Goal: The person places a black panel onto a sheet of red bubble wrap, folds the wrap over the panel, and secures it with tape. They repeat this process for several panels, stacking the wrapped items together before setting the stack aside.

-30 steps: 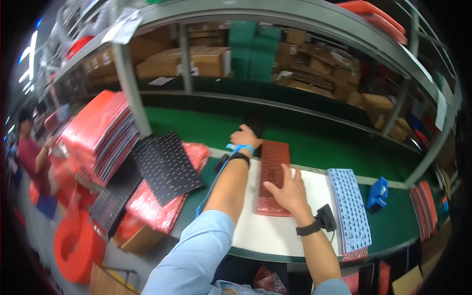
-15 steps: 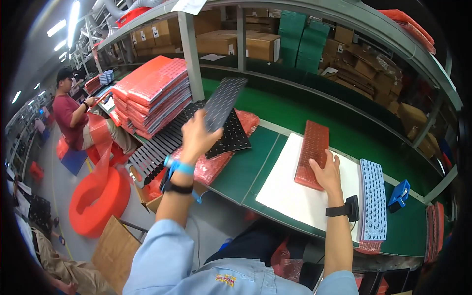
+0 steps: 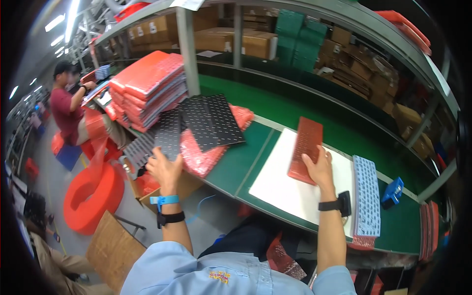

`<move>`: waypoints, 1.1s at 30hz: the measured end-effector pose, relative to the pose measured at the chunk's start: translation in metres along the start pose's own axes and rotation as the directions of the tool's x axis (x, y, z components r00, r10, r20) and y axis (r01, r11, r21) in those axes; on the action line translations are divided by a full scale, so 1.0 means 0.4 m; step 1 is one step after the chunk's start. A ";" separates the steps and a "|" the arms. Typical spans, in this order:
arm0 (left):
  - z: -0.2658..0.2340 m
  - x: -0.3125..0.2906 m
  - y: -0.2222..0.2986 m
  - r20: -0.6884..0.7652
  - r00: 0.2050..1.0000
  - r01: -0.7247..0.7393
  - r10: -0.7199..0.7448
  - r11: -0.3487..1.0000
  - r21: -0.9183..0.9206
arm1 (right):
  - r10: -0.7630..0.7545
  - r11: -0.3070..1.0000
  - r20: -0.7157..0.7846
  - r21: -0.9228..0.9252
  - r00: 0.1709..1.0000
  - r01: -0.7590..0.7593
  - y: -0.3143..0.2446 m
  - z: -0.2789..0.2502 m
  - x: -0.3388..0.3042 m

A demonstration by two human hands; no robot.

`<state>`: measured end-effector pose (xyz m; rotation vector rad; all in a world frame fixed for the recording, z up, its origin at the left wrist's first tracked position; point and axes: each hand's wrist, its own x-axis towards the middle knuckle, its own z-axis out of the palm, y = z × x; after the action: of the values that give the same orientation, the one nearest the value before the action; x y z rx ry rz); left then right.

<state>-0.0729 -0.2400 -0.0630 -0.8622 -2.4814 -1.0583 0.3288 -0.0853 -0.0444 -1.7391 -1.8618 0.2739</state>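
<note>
My left hand (image 3: 164, 169) grips the lower end of a narrow black slotted panel (image 3: 167, 132), with thumb and fingers on its edges. The panel lies beside a wider black panel with pale slots (image 3: 211, 120). Under them, pink-red bubble wrap (image 3: 199, 160) rests on the green bench. My right hand (image 3: 320, 167) holds the lower right edge of a long red slab with a dotted surface (image 3: 307, 145), its thumb on top. That slab lies over a white sheet (image 3: 273, 172). Right of it is a pale blue plate with dark cut-outs (image 3: 366, 196).
Stacked red-wrapped packs (image 3: 147, 83) stand at the back left. A blue tool-like object (image 3: 393, 192) sits at the right. Below left are a red roll (image 3: 93, 199) and a wooden board (image 3: 113, 250). A metal frame post (image 3: 187, 54) rises behind; a co-worker (image 3: 69, 105) sits far left.
My left hand has brought the narrow black panel down and left, from above the wider panel to beside it. My right hand stays on the red slab. The view has shifted slightly.
</note>
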 end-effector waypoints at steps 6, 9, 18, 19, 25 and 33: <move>-0.005 0.038 0.008 -0.063 0.986 0.164 -0.156 0.971 0.173 | 0.140 0.990 0.127 -0.018 0.982 -0.139 -0.100 0.002 0.011; 0.014 0.026 0.047 -0.023 0.990 0.140 -0.139 0.981 0.137 | 0.177 0.980 0.077 -0.108 0.981 -0.168 -0.129 0.033 0.050; -0.073 0.005 0.098 -0.147 0.967 -0.234 0.210 0.958 -0.167 | 0.284 0.932 0.066 -0.251 0.956 -0.260 -0.180 0.053 0.117; -0.092 0.001 0.140 -0.140 0.966 -0.240 0.216 0.952 -0.191 | 0.297 0.925 0.043 -0.260 0.954 -0.276 -0.151 0.036 0.128; -0.127 -0.056 0.422 0.099 0.787 -0.202 0.609 0.406 -0.891 | -0.053 0.263 0.248 0.938 0.967 -0.226 -0.027 -0.109 0.077; 0.100 -0.224 0.649 0.514 0.329 0.622 0.793 0.227 -0.749 | -0.185 0.192 0.023 0.981 0.982 0.013 -0.106 -0.149 -0.064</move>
<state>0.1593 -0.1053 0.0080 -2.8451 -1.5828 -2.8940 0.3241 -0.1294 0.0192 -0.6232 -1.2380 1.2684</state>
